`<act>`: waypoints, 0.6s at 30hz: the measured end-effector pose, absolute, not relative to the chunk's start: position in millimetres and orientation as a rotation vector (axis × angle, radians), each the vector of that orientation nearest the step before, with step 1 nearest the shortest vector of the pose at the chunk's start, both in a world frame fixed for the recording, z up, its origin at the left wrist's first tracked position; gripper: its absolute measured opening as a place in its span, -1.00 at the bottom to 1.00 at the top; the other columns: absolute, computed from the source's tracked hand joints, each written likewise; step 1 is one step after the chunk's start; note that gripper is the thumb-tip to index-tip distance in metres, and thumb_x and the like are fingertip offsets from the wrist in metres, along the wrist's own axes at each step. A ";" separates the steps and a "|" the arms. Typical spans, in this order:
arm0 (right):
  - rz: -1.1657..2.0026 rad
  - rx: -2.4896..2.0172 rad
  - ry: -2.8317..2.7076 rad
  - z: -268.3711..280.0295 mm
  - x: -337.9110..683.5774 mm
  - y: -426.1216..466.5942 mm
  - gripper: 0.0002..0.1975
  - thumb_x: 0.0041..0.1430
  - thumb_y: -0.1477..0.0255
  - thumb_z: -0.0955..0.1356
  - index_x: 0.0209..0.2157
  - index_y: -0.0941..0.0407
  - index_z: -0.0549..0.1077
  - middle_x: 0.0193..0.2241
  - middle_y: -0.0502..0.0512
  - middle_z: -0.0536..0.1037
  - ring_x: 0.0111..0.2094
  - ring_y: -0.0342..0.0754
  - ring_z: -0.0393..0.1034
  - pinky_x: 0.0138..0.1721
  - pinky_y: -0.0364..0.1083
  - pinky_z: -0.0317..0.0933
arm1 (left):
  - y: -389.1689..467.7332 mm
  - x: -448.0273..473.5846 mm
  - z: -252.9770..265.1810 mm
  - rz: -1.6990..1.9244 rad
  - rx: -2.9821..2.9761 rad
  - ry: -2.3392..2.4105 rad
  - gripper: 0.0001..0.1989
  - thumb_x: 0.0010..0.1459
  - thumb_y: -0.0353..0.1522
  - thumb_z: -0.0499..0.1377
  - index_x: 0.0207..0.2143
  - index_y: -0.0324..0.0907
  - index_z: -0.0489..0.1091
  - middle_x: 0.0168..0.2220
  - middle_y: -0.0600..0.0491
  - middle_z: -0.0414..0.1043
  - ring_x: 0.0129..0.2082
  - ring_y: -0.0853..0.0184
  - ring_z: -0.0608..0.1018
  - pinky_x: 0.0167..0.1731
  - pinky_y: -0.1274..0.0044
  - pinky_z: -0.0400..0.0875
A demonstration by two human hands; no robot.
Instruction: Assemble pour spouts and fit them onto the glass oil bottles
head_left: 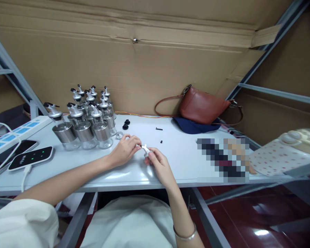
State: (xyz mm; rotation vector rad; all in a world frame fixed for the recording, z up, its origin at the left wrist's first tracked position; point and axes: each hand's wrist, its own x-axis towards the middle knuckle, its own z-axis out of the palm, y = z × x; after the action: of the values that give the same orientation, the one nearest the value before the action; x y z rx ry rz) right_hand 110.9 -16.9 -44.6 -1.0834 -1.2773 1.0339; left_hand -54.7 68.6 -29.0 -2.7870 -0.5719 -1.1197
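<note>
Frame centre: right hand clamped on white spout, steadying it; left hand pinches its tip. Bottles upper left on counter, within reach.

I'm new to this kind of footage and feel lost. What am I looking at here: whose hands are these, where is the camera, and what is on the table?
The camera sits on a person's head and looks down at their own two bare hands over a pale table. The left hand and the right hand together hold a small white pourer spout. At the back left stand glass-and-steel oil dispenser bottles. Small black parts lie nearby. A brown handbag rests at the back, and a power bank lies on the left.
</note>
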 end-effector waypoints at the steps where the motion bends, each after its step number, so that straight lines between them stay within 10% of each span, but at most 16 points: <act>1: 1.029 -1.081 -1.263 -45.0 111.5 -16.8 -0.65 0.15 0.11 0.27 -0.29 0.12 0.41 -0.58 -0.04 0.40 -0.51 -0.11 0.28 -0.37 -0.12 0.18 | 69.7 -55.0 -29.0 -1.066 -2.765 -0.527 -0.78 0.33 -0.38 -0.15 -0.25 -0.20 0.26 -0.32 0.04 0.45 -0.31 0.38 0.45 -0.14 0.42 0.16; 18: 0.930 -1.090 -1.397 -48.8 112.3 -18.2 -0.79 0.12 0.33 0.33 -0.20 0.08 0.36 -0.37 0.01 0.47 -0.36 -0.09 0.32 -0.26 -0.10 0.18 | 63.7 -53.5 -28.1 -1.046 -3.008 -0.652 -0.62 0.36 -0.30 -0.27 -0.34 -0.21 0.26 -0.43 0.09 0.36 -0.45 0.39 0.34 -0.22 0.43 0.07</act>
State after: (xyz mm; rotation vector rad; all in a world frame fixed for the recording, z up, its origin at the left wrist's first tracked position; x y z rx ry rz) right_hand 112.3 -18.2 -48.8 -1.0905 -1.3965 0.9295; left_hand -53.5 63.7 -28.1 -3.0082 -0.6523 -1.0459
